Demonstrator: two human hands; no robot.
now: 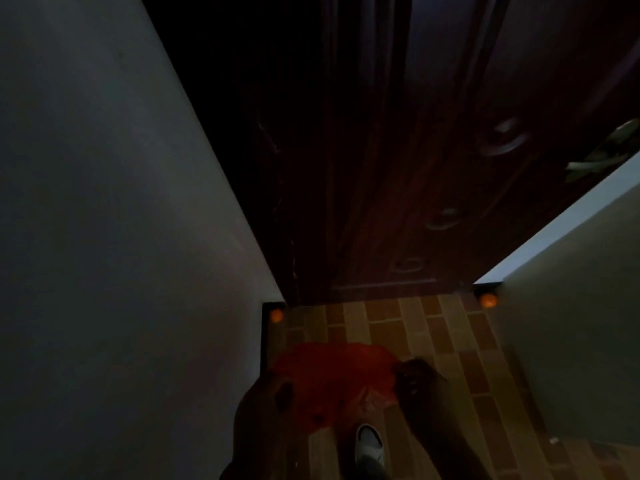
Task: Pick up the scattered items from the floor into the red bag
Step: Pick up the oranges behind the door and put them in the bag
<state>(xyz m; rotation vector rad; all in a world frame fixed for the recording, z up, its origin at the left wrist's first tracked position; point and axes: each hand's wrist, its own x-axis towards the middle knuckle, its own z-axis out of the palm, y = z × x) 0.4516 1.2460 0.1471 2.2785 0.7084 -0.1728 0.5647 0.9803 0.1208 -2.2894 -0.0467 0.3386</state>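
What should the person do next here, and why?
Probably step to the orange ball in the left corner by the door and lower the red bag beside it. Both hands, left and right, hold the bag, and that ball looks nearest.

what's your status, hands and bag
Both hands, left and right, gripping red bag. Two orange balls on floor by door. Path clear.
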